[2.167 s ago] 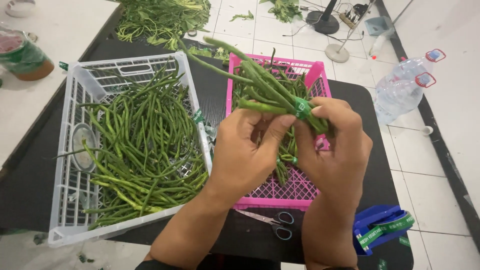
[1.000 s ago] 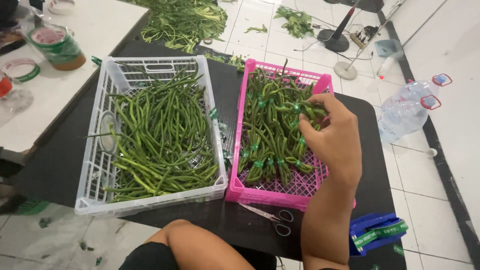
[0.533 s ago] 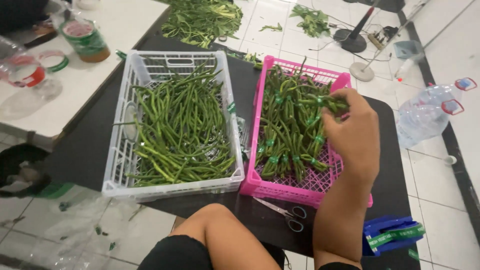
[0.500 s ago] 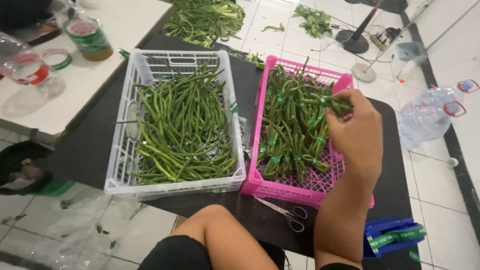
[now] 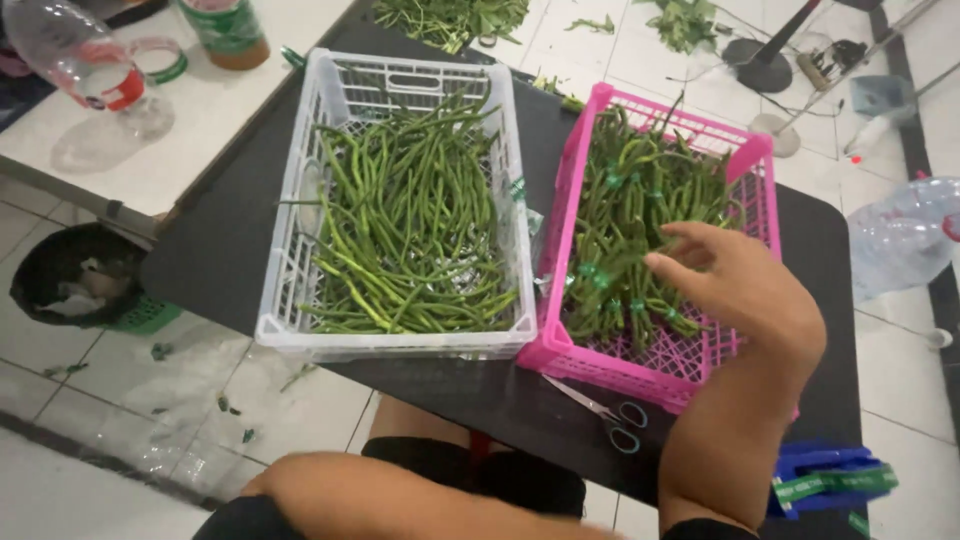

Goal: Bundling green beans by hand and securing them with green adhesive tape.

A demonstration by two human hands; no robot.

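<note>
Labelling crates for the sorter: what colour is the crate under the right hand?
Pink crate, holding the banded green bean bundles; the right hand hovers over it. Head view.

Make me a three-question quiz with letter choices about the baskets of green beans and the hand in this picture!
1. Where do the scissors lie?
A. In the white basket
B. On the black table in front of the pink basket
C. On the floor

2. What colour is the basket under the right hand?
A. Pink
B. Blue
C. Yellow

3. How are the beans in the white basket?
A. Loose
B. Chopped small
C. Cooked brown

Answers:
1 B, they rest on the dark tabletop by the pink rim.
2 A, its walls are bright pink.
3 A, they lie long and unbound, while those in the pink basket carry green bands.
</note>
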